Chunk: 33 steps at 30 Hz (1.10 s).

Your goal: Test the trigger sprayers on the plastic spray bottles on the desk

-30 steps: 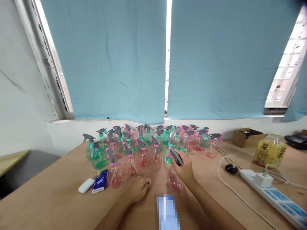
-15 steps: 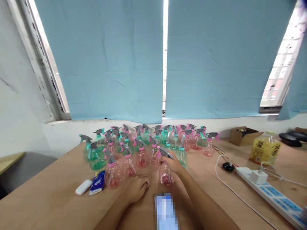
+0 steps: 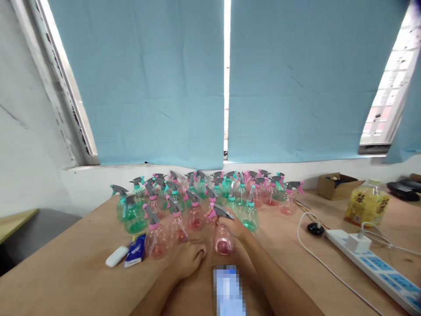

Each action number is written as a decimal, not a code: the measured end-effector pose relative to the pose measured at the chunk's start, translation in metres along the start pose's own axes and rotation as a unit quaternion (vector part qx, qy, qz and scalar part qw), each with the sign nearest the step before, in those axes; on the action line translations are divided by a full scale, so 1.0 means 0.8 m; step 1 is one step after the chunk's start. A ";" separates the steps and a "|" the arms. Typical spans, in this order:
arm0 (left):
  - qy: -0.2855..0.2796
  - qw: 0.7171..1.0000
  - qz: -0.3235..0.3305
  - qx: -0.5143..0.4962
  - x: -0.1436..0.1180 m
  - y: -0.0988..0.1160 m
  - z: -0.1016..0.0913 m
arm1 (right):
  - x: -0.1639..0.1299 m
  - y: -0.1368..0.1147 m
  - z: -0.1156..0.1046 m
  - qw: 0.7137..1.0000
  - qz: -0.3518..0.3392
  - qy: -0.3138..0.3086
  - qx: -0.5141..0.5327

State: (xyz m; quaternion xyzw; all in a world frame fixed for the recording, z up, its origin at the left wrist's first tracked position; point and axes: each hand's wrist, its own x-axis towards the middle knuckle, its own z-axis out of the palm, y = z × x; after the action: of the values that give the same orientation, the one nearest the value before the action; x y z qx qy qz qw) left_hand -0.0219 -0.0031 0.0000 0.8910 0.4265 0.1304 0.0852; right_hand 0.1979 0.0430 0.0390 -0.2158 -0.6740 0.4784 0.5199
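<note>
My right hand (image 3: 230,224) grips a pink spray bottle (image 3: 224,244) around its neck, just under the grey and pink trigger head. The bottle's round clear body tilts a little over the table. My left hand (image 3: 194,259) rests on the tabletop with its fingers curled in, and nothing shows in them. Just beyond it stand more pink spray bottles (image 3: 159,240), and several green spray bottles (image 3: 135,221) are mixed among them. A phone (image 3: 229,289) with a blurred screen lies between my forearms.
Left of the bottles lie a white case (image 3: 117,256) and a blue packet (image 3: 135,250). On the right are a power strip (image 3: 378,267) with a white cable, a black round object (image 3: 315,228), a yellow-labelled jug (image 3: 366,205) and a cardboard box (image 3: 338,188).
The pink spray bottle in my right hand has shifted slightly left. My left hand stays curled on the table. The whole view has moved a little.
</note>
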 end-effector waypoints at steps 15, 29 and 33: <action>0.005 1.000 0.008 -0.019 0.002 -0.002 0.003 | -0.006 0.003 -0.004 1.000 0.001 0.017 0.010; 0.007 1.000 0.008 -0.024 0.001 -0.001 0.003 | -0.006 0.004 0.001 0.998 -0.016 0.054 0.005; 0.009 1.000 0.004 -0.022 0.002 -0.001 0.002 | -0.005 0.006 0.000 0.999 -0.007 0.047 -0.005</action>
State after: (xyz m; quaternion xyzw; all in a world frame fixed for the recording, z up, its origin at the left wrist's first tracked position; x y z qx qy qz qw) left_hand -0.0212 -0.0013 -0.0013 0.8894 0.4207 0.1478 0.1009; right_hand 0.1988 0.0420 0.0330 -0.2357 -0.6527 0.4606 0.5534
